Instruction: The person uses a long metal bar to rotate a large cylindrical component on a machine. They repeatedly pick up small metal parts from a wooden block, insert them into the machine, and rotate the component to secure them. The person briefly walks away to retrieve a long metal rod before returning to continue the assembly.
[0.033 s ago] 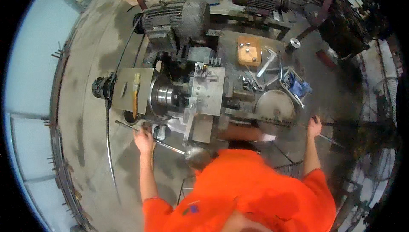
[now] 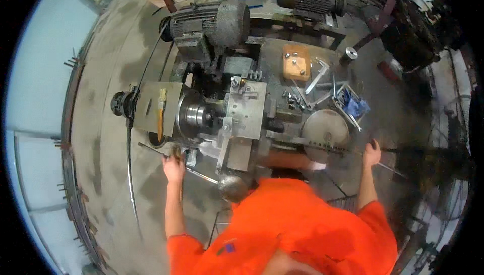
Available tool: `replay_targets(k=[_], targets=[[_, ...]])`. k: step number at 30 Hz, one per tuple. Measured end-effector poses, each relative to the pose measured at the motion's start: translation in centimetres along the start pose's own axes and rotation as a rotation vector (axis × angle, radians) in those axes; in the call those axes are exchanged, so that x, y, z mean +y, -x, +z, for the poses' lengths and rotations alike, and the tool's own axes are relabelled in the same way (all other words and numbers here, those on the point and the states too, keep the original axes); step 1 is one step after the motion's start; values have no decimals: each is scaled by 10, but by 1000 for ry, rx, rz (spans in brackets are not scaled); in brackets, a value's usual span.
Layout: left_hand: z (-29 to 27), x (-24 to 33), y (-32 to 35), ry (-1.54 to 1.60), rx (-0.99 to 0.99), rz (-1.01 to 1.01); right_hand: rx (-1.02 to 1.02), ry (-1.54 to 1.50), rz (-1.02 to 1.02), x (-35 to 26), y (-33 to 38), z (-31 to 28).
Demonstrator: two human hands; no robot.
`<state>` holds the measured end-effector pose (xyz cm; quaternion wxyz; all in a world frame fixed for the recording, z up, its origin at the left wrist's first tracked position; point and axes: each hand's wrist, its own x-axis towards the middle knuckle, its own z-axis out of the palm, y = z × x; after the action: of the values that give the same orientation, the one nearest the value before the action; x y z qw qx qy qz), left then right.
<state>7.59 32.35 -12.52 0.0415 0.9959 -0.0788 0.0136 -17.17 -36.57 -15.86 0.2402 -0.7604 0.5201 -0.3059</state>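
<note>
My left hand (image 2: 174,168) is closed around a long metal lever (image 2: 201,175). The lever slants from a dark tip on the left to a rounded metal hub (image 2: 233,188) near my body. Out to the right, my right hand (image 2: 372,154) grips a thin rod-like handle (image 2: 390,168), its fingers curled and partly hidden. Between and beyond the hands stands a lathe-like machine with a shiny ringed metal part (image 2: 195,115) at its spindle. A flat slide plate (image 2: 247,106) lies just right of that part.
A brush (image 2: 161,116) lies on the machine's cover plate (image 2: 138,106). Farther right are a wooden block (image 2: 296,70) with small metal parts, a caliper (image 2: 317,77), wrenches (image 2: 348,115), a blue rag (image 2: 356,105) and a round disc (image 2: 325,126). Large motors (image 2: 209,22) stand at the back.
My left hand has shifted slightly to the right along or with the lever. The whole view has moved a little; my right hand keeps its grip.
</note>
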Motion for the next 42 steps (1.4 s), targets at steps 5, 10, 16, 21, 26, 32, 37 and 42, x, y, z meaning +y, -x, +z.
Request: replay_targets(k=[5,10,16,21,26,32,37,42], targets=[[1,12,28,-26,104,-23,68,168,-96,14,-23,9],[-14,11,58,-115,-214,-256,-5,155,-95,9,-43,19],[-149,162,-57,921,84,-239,-26,157,-47,1,-46,14],[-128,239,-193,817,-124,140,-78,264,-37,-9,-44,14],[-24,266,-256,666,-497,79,-68,335,-66,-4,-46,20],[-17,293,-261,546,-657,62,-109,298,-52,-3,-46,15],[-28,296,-258,516,-609,47,-120,316,-42,-9,-44,14],[-23,289,-256,589,-591,12,-138,330,-52,-6,-45,15]])
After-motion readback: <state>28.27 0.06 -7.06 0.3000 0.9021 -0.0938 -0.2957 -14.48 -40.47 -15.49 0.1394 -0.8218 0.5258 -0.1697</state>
